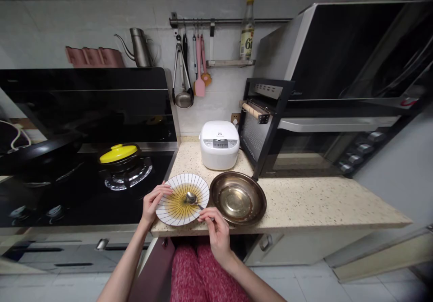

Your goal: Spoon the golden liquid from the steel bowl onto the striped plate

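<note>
A white plate [198, 182] with dark radiating lines holds a yellowish-brown liquid and sits at the counter's front edge. My left hand [154, 202] grips the plate's left rim, fingers over the edge. Between the thumb and fingers of my right hand [216, 230] is the handle of a metal spoon [191, 197]. The spoon's bowl rests in the liquid near the middle of the plate. Just to the right of the plate stands a wide metal basin [259, 198], with nothing visible in it but some stains.
Behind the plate stands a white rice cooker [219, 146]. A pot with a yellow lid [118, 153] is on the stove [88, 203] at left, beside a dark wok [43, 151]. An oven [304, 153] and a microwave [338, 49] stand at right. Below, a cabinet door [154, 270] hangs open.
</note>
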Available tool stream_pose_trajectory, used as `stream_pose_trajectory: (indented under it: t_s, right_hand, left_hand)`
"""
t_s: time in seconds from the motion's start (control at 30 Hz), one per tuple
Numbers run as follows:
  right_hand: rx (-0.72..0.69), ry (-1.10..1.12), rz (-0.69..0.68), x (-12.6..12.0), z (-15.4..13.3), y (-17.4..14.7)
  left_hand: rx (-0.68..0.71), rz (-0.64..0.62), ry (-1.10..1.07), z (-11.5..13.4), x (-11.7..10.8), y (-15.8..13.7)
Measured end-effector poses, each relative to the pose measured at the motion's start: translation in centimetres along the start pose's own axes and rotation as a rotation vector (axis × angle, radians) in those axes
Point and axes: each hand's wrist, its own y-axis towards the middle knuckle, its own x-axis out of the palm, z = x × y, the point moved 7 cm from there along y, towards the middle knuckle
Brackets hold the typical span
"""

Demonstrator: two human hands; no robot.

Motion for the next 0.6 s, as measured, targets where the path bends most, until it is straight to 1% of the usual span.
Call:
stream_pose_trajectory:
  t_s: [0.3, 0.4, 0.6]
  right_hand:
    - [-0.035, -0.103, 0.089, 0.1, -1.0, -0.5]
    - [-0.072, -0.133, 0.091, 0.1, -1.5, -0.3]
    - [-0.091, -0.135, 0.094, 0.3, -1.9, 0.7]
  left_hand:
    - [0.021, -0.003, -0.006, -0.3, 0.2, 0.2]
    - [0.024, -0.007, -0.008, -0.4, 0.4, 0.2]
    - [0.002, 0.001, -0.008, -0.2, 0.6, 0.1]
